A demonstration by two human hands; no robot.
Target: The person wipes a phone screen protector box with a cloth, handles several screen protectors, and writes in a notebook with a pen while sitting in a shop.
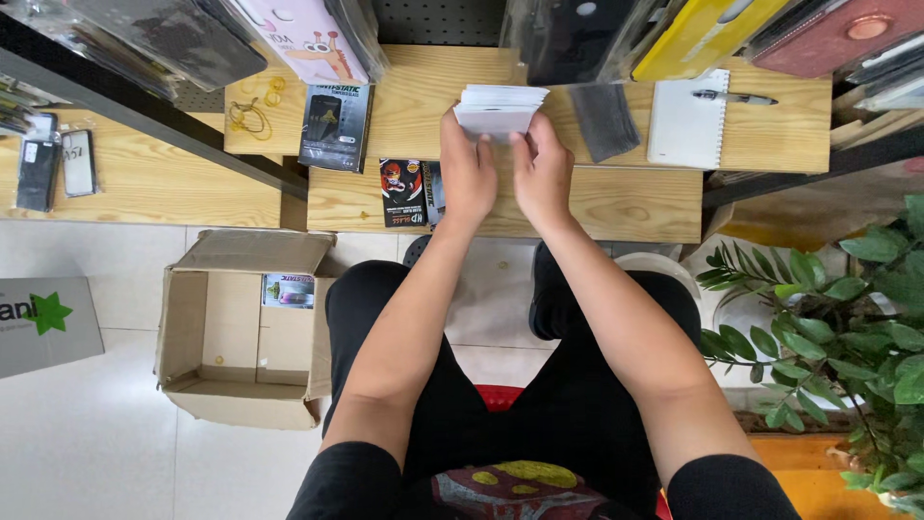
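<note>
Head view: both my hands, left (469, 173) and right (542, 171), grip closed on thick white card stack (500, 108) above light wooden bench (616, 197), squaring edges; next needs even pressure.
</note>
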